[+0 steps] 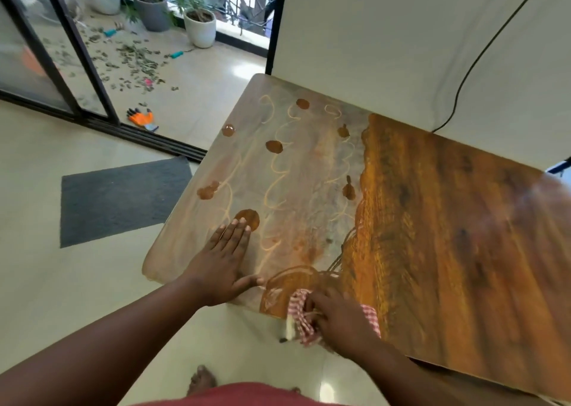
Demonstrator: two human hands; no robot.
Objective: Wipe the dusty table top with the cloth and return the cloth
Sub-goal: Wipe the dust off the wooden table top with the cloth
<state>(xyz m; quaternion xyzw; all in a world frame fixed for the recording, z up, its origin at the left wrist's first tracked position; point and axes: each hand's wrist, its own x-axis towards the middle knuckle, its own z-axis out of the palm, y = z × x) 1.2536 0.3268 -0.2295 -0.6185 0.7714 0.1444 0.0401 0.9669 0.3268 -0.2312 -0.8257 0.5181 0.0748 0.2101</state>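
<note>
A wooden table top (432, 220) fills the middle and right of the head view. Its right part shows clean brown grain, while its left part (293, 174) carries a grey dust film with curved streaks and round bare spots. My left hand (225, 260) lies flat, fingers straight, on the dusty near-left corner. My right hand (336, 319) grips a bunched red-and-white checked cloth (301, 316) at the table's near edge, at the border between dust and clean wood. Part of the cloth hangs over the edge.
A white wall (386, 34) with a black cable (482, 53) runs behind the table. A grey mat (120, 195) lies on the floor at left. Beyond a sliding glass door (52, 65) are potted plants (200, 25), scattered leaves and orange gloves (142, 118).
</note>
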